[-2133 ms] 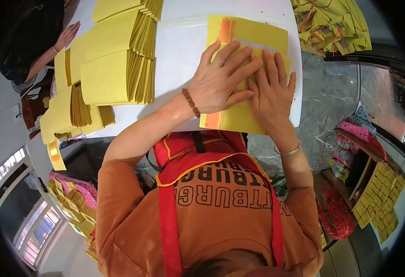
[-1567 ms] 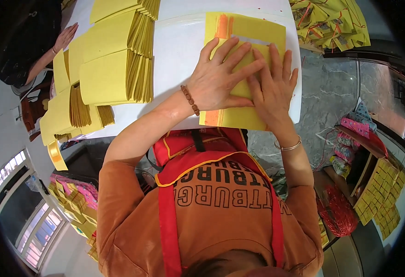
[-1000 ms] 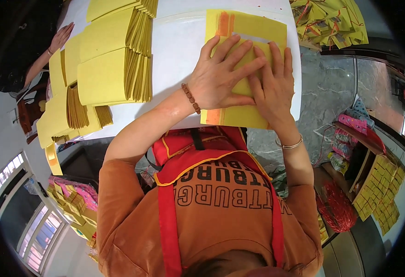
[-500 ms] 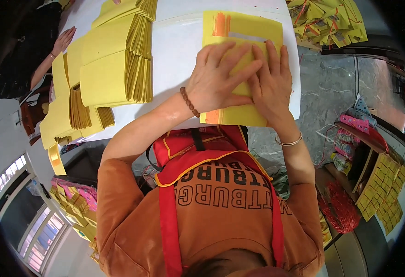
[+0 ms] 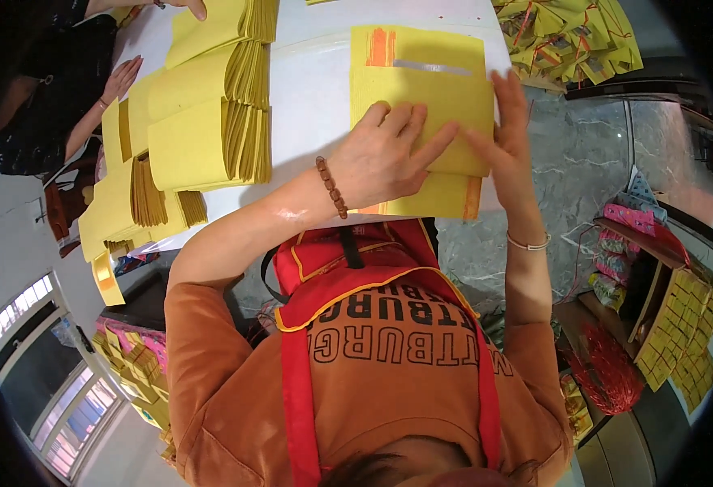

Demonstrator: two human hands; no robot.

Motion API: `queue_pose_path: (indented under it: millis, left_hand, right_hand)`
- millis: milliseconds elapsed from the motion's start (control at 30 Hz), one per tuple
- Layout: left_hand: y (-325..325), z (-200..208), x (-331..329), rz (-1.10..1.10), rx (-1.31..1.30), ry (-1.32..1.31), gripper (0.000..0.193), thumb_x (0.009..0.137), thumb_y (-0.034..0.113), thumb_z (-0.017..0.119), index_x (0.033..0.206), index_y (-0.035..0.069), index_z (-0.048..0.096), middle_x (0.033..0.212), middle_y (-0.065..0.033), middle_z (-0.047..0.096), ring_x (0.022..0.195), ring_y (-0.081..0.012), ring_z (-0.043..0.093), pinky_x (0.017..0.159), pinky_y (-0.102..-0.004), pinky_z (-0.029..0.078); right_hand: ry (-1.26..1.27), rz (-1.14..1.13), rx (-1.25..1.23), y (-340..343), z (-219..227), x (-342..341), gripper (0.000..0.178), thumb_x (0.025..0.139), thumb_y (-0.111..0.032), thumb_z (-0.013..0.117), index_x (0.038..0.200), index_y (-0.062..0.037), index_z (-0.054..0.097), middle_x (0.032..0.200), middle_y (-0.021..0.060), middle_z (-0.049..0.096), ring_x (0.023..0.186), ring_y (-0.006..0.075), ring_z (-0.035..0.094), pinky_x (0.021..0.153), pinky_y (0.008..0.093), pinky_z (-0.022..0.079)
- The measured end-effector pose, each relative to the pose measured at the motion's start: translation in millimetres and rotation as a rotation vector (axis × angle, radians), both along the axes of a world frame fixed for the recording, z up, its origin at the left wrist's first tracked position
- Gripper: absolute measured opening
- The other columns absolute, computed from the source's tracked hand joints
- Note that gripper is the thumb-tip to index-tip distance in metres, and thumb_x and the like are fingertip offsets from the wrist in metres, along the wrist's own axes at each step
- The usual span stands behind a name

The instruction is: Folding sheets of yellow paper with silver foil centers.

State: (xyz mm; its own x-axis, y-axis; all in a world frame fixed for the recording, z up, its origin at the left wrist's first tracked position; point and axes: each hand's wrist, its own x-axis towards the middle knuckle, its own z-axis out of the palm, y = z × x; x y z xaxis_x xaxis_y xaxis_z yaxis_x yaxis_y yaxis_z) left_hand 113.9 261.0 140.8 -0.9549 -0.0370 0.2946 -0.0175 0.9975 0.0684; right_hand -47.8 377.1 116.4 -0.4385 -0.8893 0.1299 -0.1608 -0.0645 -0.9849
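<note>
A yellow paper sheet [image 5: 373, 85] with an orange patch and a silvery strip lies at the table's near right edge. A folded yellow paper band [image 5: 454, 101] crosses its middle. My left hand [image 5: 385, 154] rests on the band, its fingers bent and the index finger stretched to the right, gripping nothing. Beside the right edge of the papers is my right hand [image 5: 509, 146], its thumb apart from the raised fingers and near the band's edge. Whether the thumb touches the paper I cannot tell.
Left of my arm, folded yellow papers [image 5: 190, 146] stand in overlapping stacks on the white table [image 5: 312, 89]. A person's hand [image 5: 121, 77] rests at the table's far left. Yellow papers with red strings [image 5: 576, 36] are heaped at the far right, above grey flooring [image 5: 568, 178].
My right hand has moved off the paper to its right edge, thumb now apart. My left hand's fingers have bent more. The sheet has shifted slightly left, and another hand appears at the upper left.
</note>
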Motion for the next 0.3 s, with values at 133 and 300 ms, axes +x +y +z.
queue_pose_path:
  millis: [133, 300]
  left_hand:
    - [1.0, -4.0, -0.1, -0.013, -0.109, -0.031, 0.066, 0.062, 0.026, 0.069, 0.123, 0.005, 0.052, 0.111, -0.0198, 0.053, 0.099, -0.0282, 0.051, 0.078, -0.0349, 0.043]
    - [7.1, -4.2, -1.3, 0.01, -0.216, -0.019, 0.068, 0.059, 0.025, 0.068, 0.122, 0.004, 0.052, 0.117, -0.0239, 0.051, 0.105, -0.0289, 0.05, 0.085, -0.037, 0.042]
  right_hand:
    - [-0.218, -0.369, -0.091, 15.1, -14.2, -7.1, 0.055, 0.092, -0.012, 0.048, 0.141, -0.0026, 0.025, 0.142, 0.0139, 0.034, 0.135, 0.0217, 0.027, 0.108, 0.037, 0.025]
    - [-0.058, -0.507, 0.044, 38.9, -87.5, -11.3, 0.05, 0.096, -0.019, 0.046, 0.139, -0.002, 0.028, 0.14, 0.0134, 0.037, 0.133, 0.0231, 0.031, 0.11, 0.036, 0.022]
